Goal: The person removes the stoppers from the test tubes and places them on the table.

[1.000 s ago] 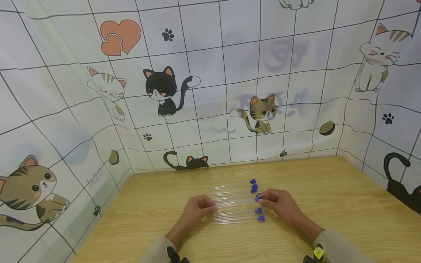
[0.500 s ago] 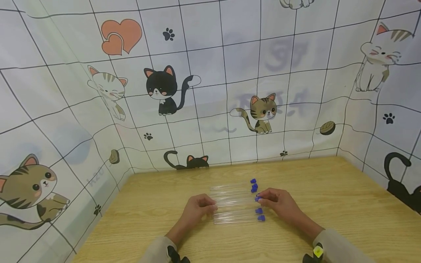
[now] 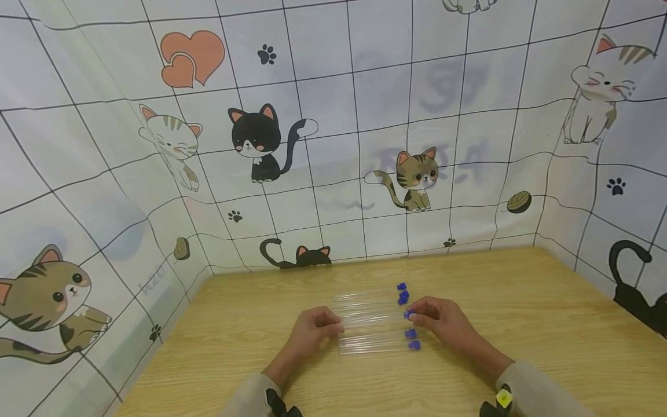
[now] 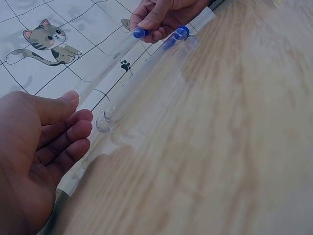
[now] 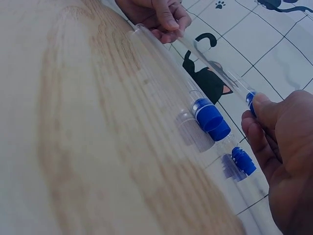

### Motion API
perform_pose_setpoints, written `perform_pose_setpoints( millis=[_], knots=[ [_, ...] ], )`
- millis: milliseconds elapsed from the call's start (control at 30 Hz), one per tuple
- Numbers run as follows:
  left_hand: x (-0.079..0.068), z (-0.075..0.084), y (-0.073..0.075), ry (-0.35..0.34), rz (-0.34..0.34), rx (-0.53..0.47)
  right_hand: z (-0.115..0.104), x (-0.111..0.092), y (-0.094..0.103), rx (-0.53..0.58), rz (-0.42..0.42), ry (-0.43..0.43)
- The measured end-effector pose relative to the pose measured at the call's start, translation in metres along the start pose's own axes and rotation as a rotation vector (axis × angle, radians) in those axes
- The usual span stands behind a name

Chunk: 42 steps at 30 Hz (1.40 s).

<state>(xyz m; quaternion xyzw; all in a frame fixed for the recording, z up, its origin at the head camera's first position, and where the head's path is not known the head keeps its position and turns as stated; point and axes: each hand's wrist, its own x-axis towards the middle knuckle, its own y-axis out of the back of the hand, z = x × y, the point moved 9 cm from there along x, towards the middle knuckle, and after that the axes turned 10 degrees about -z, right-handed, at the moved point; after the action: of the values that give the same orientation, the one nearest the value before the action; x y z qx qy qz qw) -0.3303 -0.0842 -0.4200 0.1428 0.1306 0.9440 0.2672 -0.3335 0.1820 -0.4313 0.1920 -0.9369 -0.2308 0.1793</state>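
Observation:
A clear test tube [image 4: 105, 66] with a blue cap [image 4: 140, 33] lies crosswise between my two hands, raised off the table in both wrist views. My left hand [image 3: 314, 330] pinches its plain end between thumb and fingers. At the other end, my right hand [image 3: 443, 322] pinches the blue cap, covering much of it. Nearer to me, other capped test tubes [image 3: 372, 345] lie side by side on the table, their blue caps [image 5: 210, 117] pointing right. Behind the held tube, several more tubes [image 3: 365, 299] lie parallel, with blue caps [image 3: 403, 295] at their right ends.
The wood-grain table [image 3: 219, 370] stretches out on both sides of the tubes. A white grid-patterned sheet [image 3: 333, 139] printed with cartoon cats encloses it at the back, left and right. Dark straps [image 3: 497, 405] sit at the sleeve cuffs.

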Motion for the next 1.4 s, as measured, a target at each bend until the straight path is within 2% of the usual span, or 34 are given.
perform_pose_setpoints(
  millis=[267,700,833,900,1033,1100,1167,1267,1333,1400],
  knots=[
    [0.000,0.000,0.001,-0.021,-0.005,0.000,0.000,0.000,0.000,-0.057,0.014,-0.002],
    [-0.001,0.002,0.001,-0.015,0.031,-0.061,-0.006,0.001,0.002,-0.135,0.039,0.006],
    [-0.001,0.003,0.001,-0.023,0.015,-0.069,-0.006,0.001,0.003,-0.152,0.027,0.001],
    [-0.002,0.002,0.007,-0.019,0.035,-0.061,-0.003,-0.001,0.011,-0.149,0.044,-0.014],
    [-0.011,-0.004,0.031,-0.020,0.143,-0.066,0.011,-0.013,0.041,-0.159,0.163,-0.066],
    [-0.014,-0.010,0.039,-0.007,0.170,-0.080,0.018,-0.016,0.050,-0.146,0.191,-0.086],
    [-0.014,-0.014,0.039,0.007,0.150,-0.085,0.022,-0.014,0.048,-0.138,0.151,-0.093],
    [-0.009,-0.017,0.031,0.012,0.102,-0.061,0.023,-0.007,0.035,-0.126,0.085,-0.107],
    [-0.006,-0.016,0.027,0.011,0.085,-0.031,0.023,-0.004,0.027,-0.128,0.072,-0.125],
    [-0.003,-0.022,0.026,0.019,0.076,-0.009,0.025,-0.003,0.022,-0.123,0.079,-0.141]
  ],
)
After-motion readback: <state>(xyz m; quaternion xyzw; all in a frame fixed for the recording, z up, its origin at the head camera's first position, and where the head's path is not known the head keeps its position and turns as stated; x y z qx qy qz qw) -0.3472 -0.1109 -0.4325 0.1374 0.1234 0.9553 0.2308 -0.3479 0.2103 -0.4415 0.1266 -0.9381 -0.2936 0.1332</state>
